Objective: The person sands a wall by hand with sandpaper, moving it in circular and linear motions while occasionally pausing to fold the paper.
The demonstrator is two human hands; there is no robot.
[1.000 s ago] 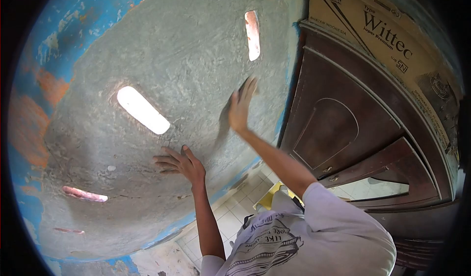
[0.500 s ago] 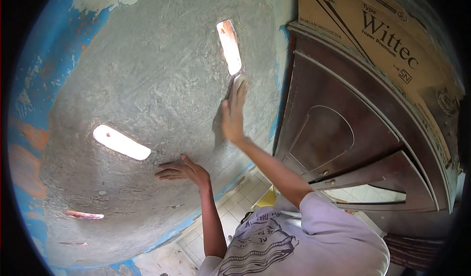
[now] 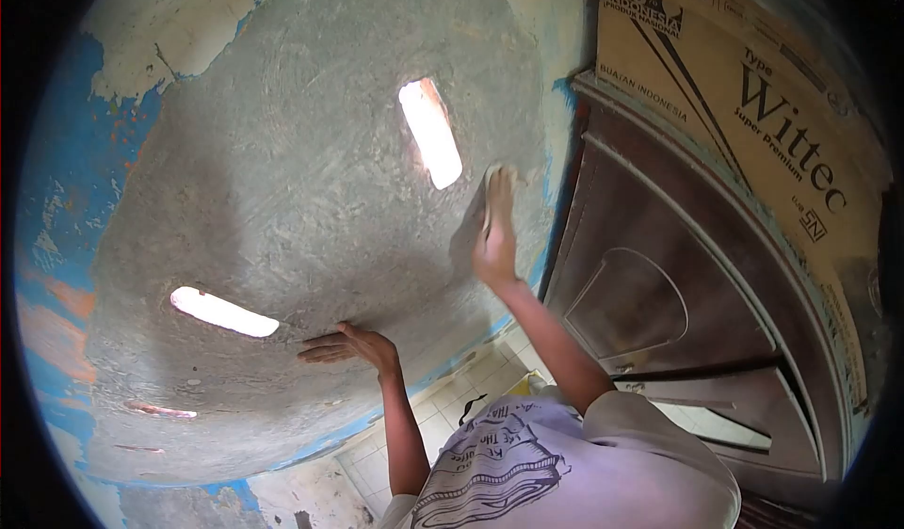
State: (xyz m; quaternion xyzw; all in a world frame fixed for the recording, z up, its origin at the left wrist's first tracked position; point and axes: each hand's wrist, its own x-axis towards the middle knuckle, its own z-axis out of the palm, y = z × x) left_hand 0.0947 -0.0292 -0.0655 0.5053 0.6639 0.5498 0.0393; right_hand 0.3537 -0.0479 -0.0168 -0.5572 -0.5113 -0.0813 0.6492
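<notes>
A rough grey plastered wall [image 3: 311,171] fills the left and middle of the view. My left hand [image 3: 353,345] lies against it with the fingers spread, just right of the lower bright slot [image 3: 224,312]. Higher up, my right hand [image 3: 497,228] is at the wall, seen from the side, its fingers stretched upward and slightly blurred. It is right of and below the upper bright slot [image 3: 431,134]. No tool shows in either hand; the underside of the right palm is hidden.
A dark brown wooden cabinet [image 3: 621,294] with a partly open door stands at the right, a Wittec cardboard box [image 3: 725,87] on top. Peeling blue paint [image 3: 71,200] borders the plaster. White floor tiles [image 3: 452,402] show below.
My right hand has moved right, away from the upper slot's lower end. My left hand stays near the lower slot. The view has shifted, and the cabinet and box sit lower in it.
</notes>
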